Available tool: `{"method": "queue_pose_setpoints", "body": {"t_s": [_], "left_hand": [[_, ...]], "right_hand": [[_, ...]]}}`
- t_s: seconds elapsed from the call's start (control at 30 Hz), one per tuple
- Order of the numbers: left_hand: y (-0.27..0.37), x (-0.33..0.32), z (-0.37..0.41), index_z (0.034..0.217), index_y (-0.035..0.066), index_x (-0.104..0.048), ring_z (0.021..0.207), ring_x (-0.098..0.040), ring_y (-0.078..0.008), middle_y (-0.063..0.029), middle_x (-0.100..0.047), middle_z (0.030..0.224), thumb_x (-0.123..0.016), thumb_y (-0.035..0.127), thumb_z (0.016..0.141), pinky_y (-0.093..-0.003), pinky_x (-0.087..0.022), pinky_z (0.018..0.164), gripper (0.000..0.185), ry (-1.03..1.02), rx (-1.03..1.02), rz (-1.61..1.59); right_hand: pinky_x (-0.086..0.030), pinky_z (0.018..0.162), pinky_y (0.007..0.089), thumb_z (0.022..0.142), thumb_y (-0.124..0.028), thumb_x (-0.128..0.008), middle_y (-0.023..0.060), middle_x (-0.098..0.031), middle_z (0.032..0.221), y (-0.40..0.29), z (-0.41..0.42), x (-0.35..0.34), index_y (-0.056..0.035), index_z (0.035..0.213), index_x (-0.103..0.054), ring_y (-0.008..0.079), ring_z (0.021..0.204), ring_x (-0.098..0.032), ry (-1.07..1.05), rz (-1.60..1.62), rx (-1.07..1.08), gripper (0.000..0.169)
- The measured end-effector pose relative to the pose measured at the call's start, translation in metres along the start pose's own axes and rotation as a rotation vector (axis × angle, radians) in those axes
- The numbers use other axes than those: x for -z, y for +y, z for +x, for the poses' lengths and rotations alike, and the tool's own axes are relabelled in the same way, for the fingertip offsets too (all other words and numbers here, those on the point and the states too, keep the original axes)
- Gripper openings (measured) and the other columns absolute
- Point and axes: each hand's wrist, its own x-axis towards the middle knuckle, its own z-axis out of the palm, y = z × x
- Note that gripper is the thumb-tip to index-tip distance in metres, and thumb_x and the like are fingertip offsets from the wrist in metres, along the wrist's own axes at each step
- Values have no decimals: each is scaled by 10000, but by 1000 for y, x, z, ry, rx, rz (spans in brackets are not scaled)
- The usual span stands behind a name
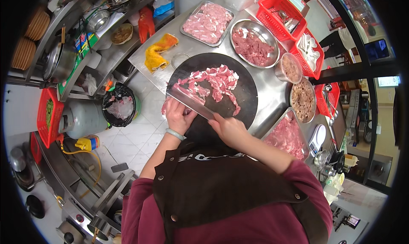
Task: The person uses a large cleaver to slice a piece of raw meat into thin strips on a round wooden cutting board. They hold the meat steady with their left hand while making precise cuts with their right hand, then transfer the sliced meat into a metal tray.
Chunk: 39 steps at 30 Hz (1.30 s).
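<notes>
My right hand (230,131) grips a broad-bladed cleaver (191,103), whose blade slants across the near left part of a round dark chopping board (246,93). Close against the blade, my left hand (179,117) presses on a piece of raw meat, with its fingers bent and partly hiding it. Beyond the blade, sliced raw meat (220,81) with pale fat lies in a loose curved heap on the board. A metal ring handle (174,60) sticks out from the board's far left edge.
On the steel table stand a tray of pale meat (207,23), a steel bowl (276,60) of red meat and another meat tray (286,137) at right. A yellow cloth (156,53) lies at left. Red baskets (273,25) line the back right. A lined bin (119,105) stands on the floor.
</notes>
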Motion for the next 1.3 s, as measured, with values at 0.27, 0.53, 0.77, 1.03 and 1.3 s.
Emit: {"method": "queue_pose_setpoints", "body": {"t_s": [0.27,0.53,0.77,1.03,1.3], "left_hand": [[1,-1,-2,875,43,-665,982,-557,-330,-110,-616,981,-770,105,603,-440,-442,897,298,6,26,34],[-2,-4,-7,826,43,-641,985,-556,-324,-96,-612,906,-772,107,605,-443,-442,884,265,-18,7,-4],[-1,-5,-4,816,37,-634,973,-560,-333,-96,-606,920,-747,67,603,-436,-460,854,242,69,1,31],[0,-3,-3,810,64,-640,961,-564,-294,-74,-603,941,-748,41,611,-399,-450,850,228,76,-11,-43],[-4,-3,-9,864,68,-664,940,-563,-317,-89,-613,964,-776,81,606,-430,-446,863,282,55,-17,-13]], "right_hand": [[-524,596,494,973,-399,-450,225,-645,690,-15,47,-10,18,992,-596,407,664,-653,20,34,92,442],[-505,596,526,973,-390,-449,228,-634,687,-16,64,-18,-45,1047,-591,423,671,-639,28,28,95,380],[-526,599,488,963,-448,-451,202,-640,669,3,28,-14,-72,1096,-589,401,663,-654,38,-47,7,422],[-515,635,471,973,-397,-468,220,-645,717,61,-35,24,-89,1083,-665,397,700,-649,-101,482,-485,382],[-509,641,504,964,-392,-479,200,-651,719,8,-11,6,-60,1077,-576,406,714,-643,90,91,71,364]]}}
